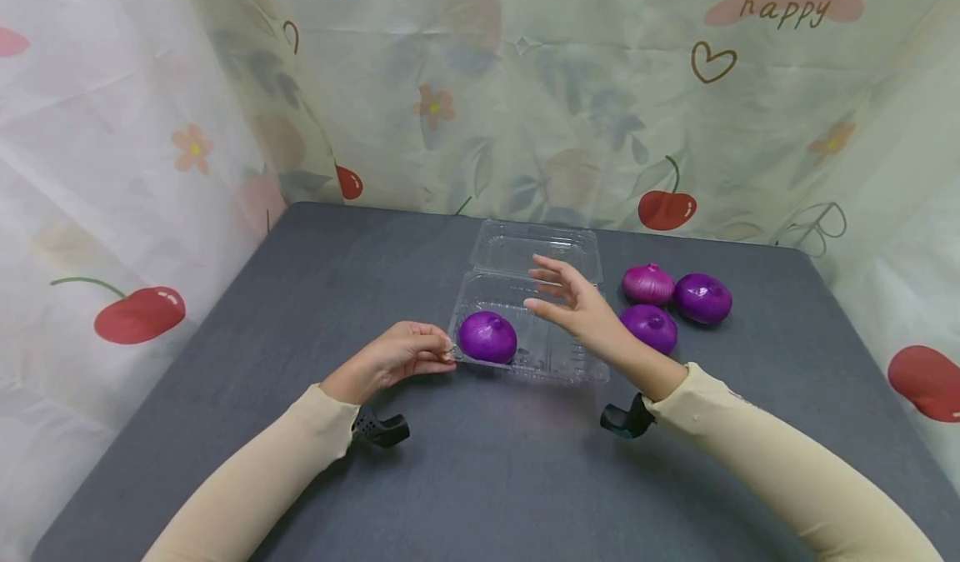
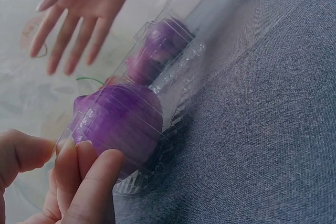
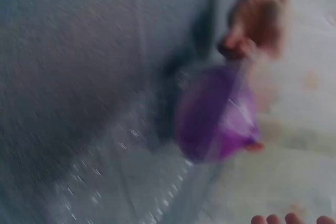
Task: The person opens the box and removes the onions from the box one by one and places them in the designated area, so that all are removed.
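Observation:
A clear plastic clamshell box [image 1: 536,353] lies on the table with its lid folded back. One purple onion [image 1: 487,337] sits in the left part of its base. My left hand [image 1: 408,353] pinches the box's near left edge between thumb and fingers, which the left wrist view shows close up beside the onion [image 2: 123,124]. Above the right part of the box hovers my right hand [image 1: 573,299], fingers spread and holding nothing. In the blurred right wrist view only its fingertips [image 3: 294,219] show, with the left hand [image 3: 257,24] beyond the onion [image 3: 215,114].
To the right of the box, three more onions sit close together: a pinkish one [image 1: 648,283], a dark purple one [image 1: 702,298] and a nearer one [image 1: 649,328] partly behind the right forearm. The grey table [image 1: 487,479] ends at a printed curtain [image 1: 510,128].

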Available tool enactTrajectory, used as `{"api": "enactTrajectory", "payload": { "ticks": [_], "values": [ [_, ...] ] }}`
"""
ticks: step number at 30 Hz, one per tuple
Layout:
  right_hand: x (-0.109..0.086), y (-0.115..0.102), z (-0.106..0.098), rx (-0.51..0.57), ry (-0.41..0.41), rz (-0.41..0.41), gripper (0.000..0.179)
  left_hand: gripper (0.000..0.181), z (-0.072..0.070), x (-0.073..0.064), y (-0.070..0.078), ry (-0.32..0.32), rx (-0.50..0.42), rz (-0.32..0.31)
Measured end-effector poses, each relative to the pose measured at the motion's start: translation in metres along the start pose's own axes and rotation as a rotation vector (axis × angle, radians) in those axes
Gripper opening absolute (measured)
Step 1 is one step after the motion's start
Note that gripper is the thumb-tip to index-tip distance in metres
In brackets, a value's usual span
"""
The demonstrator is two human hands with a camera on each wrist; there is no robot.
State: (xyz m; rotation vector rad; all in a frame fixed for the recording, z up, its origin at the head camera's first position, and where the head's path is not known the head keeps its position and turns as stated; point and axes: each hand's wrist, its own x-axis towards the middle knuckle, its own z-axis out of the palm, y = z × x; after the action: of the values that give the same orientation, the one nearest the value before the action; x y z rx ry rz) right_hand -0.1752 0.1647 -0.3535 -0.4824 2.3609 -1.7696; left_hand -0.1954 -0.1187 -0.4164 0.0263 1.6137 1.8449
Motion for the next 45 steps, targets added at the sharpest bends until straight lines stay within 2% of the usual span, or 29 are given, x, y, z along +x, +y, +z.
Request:
{"api": "enactTrajectory", "payload": {
  "ticks": [8,17,27,34,45],
  "values": [
    [0.008,0.011,0.025,-0.083,-0.094,0.128,0.074,0.016,0.001,0.0,0.001,0.0,0.004,-0.005],
    [0.019,0.023,0.039,-0.167,-0.158,0.232,0.081,0.014,0.001,0.0,0.001,0.025,0.014,-0.019],
    [0.023,0.034,0.049,-0.22,-0.194,0.23,0.082,0.013,0.001,0.0,0.002,0.024,0.018,-0.019],
    [0.025,0.036,0.053,-0.276,-0.187,0.221,0.082,0.013,0.001,0.0,0.001,0.02,0.021,-0.016],
    [0.025,0.024,0.047,-0.314,-0.157,0.263,0.079,0.012,0.0,0.001,0.0,0.027,0.019,-0.018]
  ]
}}
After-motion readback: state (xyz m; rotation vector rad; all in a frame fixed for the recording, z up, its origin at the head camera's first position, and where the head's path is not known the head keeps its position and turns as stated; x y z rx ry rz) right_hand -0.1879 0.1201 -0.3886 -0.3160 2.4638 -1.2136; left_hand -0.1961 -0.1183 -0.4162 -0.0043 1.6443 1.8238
